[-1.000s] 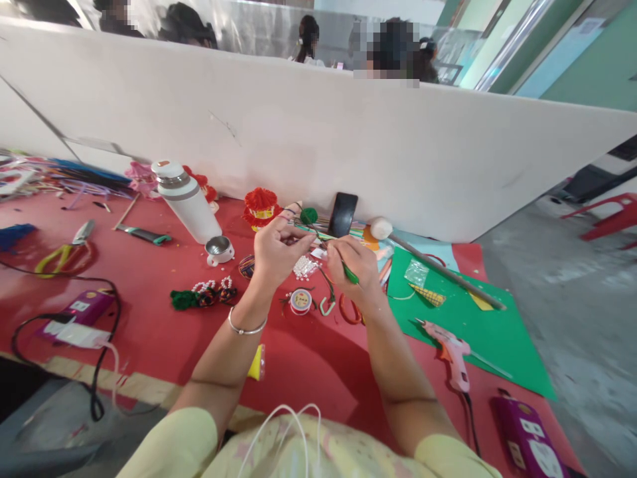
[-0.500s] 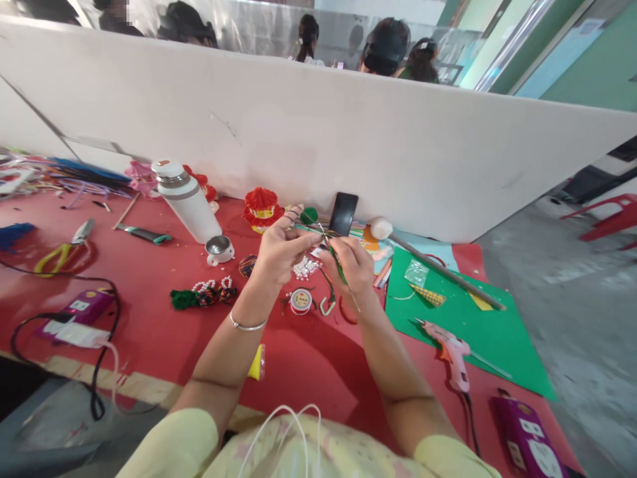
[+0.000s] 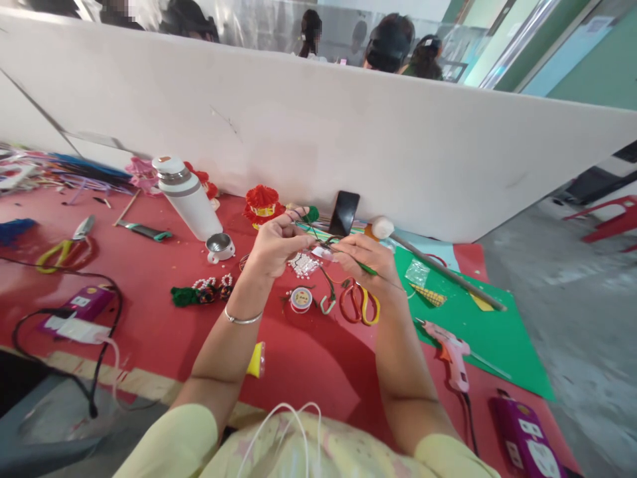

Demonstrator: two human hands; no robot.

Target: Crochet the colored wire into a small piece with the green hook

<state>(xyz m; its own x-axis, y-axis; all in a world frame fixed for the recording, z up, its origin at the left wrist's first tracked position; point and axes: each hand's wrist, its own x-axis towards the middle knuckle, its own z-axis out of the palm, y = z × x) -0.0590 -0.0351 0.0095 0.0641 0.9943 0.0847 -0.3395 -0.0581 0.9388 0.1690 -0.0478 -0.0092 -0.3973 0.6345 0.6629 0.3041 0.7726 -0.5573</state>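
Dark yarn loops over a raised finger of my left hand [image 3: 279,244], whose thumb and fingertips pinch the small dark yarn work [image 3: 326,244]. My right hand [image 3: 367,262] is closed on a thin crochet hook with a green grip [image 3: 367,268], its tip at the yarn work. The two hands nearly meet above the red table [image 3: 318,352]. Below them lie white beads [image 3: 302,264], a round spool [image 3: 300,300] and scissors with red and yellow handles [image 3: 371,307]. A green yarn ball [image 3: 311,214] is just behind my left fingertips.
A white bottle [image 3: 186,199] and a metal-lined cup [image 3: 219,247] stand left of my hands. A phone [image 3: 344,212] leans on the white partition [image 3: 318,133]. At the right are a pink glue gun [image 3: 450,352], a green sheet [image 3: 502,338] and a stick. People sit beyond the partition.
My right hand has moved right and turned, so the hook lies flatter. The red and yellow scissors handles now show below it. My left hand has shifted slightly left.
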